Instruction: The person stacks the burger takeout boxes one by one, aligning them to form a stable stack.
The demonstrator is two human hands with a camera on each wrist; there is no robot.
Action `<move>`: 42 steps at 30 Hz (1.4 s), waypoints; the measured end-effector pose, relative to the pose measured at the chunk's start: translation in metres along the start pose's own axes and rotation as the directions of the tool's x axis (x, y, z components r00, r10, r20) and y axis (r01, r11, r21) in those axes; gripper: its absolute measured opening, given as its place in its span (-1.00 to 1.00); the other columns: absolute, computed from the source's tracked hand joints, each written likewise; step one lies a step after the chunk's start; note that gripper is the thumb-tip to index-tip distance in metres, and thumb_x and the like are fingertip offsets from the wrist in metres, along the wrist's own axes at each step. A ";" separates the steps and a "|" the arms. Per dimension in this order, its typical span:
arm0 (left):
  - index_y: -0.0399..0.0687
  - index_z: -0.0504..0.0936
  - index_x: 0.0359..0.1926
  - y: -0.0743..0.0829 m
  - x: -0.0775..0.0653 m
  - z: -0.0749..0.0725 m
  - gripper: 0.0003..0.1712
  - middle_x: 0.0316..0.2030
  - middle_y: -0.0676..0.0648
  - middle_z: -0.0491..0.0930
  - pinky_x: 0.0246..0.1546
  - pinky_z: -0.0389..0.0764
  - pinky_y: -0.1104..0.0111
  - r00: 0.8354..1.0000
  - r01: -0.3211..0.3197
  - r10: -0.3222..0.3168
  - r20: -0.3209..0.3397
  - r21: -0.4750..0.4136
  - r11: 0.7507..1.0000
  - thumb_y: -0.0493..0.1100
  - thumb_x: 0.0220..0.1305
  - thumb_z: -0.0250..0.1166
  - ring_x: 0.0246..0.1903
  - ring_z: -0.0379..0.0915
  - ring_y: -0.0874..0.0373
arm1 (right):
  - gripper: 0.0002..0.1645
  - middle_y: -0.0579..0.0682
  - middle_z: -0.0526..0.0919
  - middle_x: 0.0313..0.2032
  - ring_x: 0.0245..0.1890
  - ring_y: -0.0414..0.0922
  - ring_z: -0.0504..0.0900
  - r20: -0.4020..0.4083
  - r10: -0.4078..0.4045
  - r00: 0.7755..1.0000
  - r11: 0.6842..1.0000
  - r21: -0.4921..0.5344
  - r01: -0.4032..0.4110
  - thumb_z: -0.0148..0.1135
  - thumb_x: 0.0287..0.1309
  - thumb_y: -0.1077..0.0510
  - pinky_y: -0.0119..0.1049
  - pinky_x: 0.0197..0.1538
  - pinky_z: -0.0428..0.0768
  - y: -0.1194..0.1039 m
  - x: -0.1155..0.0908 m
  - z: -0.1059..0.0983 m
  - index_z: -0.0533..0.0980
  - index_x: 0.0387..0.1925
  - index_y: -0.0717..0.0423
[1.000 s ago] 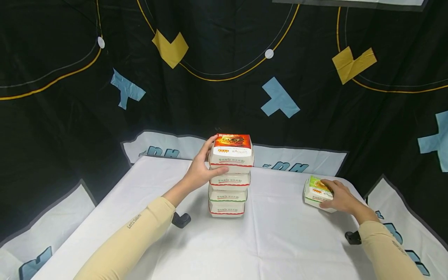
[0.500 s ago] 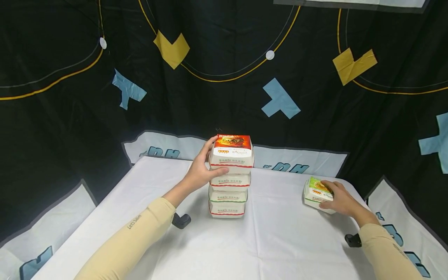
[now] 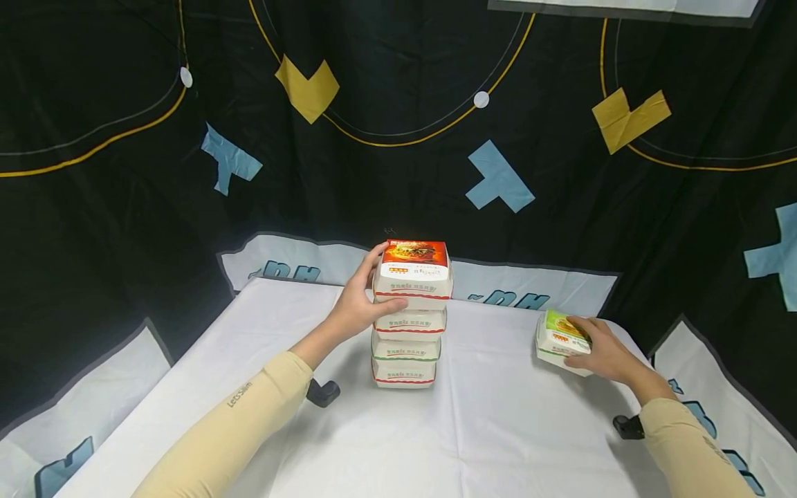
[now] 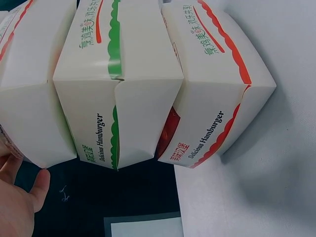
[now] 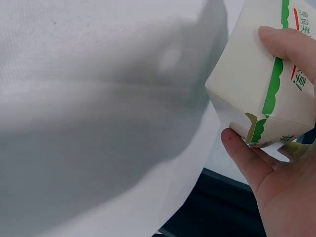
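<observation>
Several hamburger boxes stand in one upright stack at the middle of the table. My left hand grips the top red-lidded hamburger box, thumb across its front and fingers along its left side. Below it in the left wrist view come a green-striped box and the red-striped bottom box. Over at the right, my right hand holds a green-lidded hamburger box, its thumb on the front face and its fingers behind. Whether that box touches the cloth, I cannot tell.
A white cloth covers the table. Beyond its far edge hangs a black curtain with blue and yellow tape pieces. A dark wrist-worn piece shows beneath the left forearm, another dark piece by the right.
My right hand and the green-lidded hamburger box have shifted slightly to the left. My left hand keeps its hold on the top box, and the stack stands as before.
</observation>
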State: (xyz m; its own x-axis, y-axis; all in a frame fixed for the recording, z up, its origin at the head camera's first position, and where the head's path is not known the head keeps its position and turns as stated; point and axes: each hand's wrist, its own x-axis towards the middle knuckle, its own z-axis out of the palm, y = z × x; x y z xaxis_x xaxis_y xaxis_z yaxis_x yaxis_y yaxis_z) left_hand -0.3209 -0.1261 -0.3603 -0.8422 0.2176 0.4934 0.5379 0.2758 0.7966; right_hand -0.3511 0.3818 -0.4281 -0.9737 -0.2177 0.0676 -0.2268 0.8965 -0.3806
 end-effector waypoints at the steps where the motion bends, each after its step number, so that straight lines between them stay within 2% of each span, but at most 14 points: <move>1: 0.67 -0.01 0.50 0.000 0.000 0.000 0.15 0.34 0.08 0.33 0.10 0.57 -0.04 1.000 -0.002 0.002 0.001 -0.001 1.000 -0.02 0.10 0.55 0.22 0.34 0.07 | 0.21 0.43 0.06 0.41 0.19 0.32 0.28 -0.002 -0.004 1.000 1.000 -0.001 0.004 0.50 0.01 -0.20 0.45 0.15 0.37 -0.002 0.000 -0.001 0.08 0.53 0.09; 13: 0.65 -0.01 0.51 -0.001 0.000 0.001 0.16 0.35 0.08 0.33 0.13 0.54 -0.06 1.000 -0.003 0.003 0.002 0.000 1.000 -0.03 0.10 0.55 0.23 0.34 0.07 | 0.18 0.40 0.13 0.39 0.13 0.27 0.35 -0.014 -0.046 0.999 0.999 -0.012 0.046 0.50 0.02 -0.22 0.37 0.09 0.45 -0.019 -0.002 -0.011 0.11 0.52 0.08; 26: 0.68 -0.03 0.50 -0.001 0.000 -0.001 0.16 0.36 0.06 0.33 0.15 0.52 -0.08 1.000 0.000 0.000 0.004 0.012 1.000 -0.01 0.10 0.55 0.24 0.35 0.07 | 0.16 0.35 0.09 0.44 0.15 0.24 0.37 -0.022 -0.094 0.995 0.996 -0.011 0.094 0.49 0.05 -0.21 0.27 0.08 0.49 -0.039 -0.004 -0.024 0.10 0.54 0.02; 33: 0.67 -0.03 0.51 -0.001 0.002 -0.001 0.16 0.36 0.07 0.32 0.17 0.51 -0.08 1.000 -0.005 0.005 0.004 0.008 1.000 -0.01 0.10 0.55 0.24 0.34 0.08 | 0.16 0.36 0.05 0.45 0.17 0.27 0.33 -0.024 -0.105 0.994 0.994 -0.003 0.105 0.47 0.06 -0.22 0.31 0.09 0.48 -0.051 -0.005 -0.030 0.09 0.55 -0.01; 42: 0.62 -0.04 0.52 -0.003 0.002 0.000 0.17 0.36 0.04 0.32 0.20 0.48 -0.10 1.000 -0.004 0.004 0.009 0.001 1.000 -0.06 0.12 0.54 0.27 0.32 0.07 | 0.14 0.31 0.07 0.47 0.15 0.21 0.34 -0.028 -0.144 0.989 0.989 -0.017 0.144 0.44 0.08 -0.24 0.11 0.00 0.50 -0.066 -0.007 -0.039 0.09 0.56 -0.05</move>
State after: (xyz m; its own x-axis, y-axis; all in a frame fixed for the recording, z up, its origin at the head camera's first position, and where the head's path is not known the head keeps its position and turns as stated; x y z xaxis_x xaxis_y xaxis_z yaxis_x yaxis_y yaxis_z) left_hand -0.3242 -0.1267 -0.3616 -0.8397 0.2274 0.4931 0.5412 0.2759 0.7943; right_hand -0.3301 0.3390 -0.3678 -0.9309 -0.3339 0.1480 -0.3651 0.8623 -0.3509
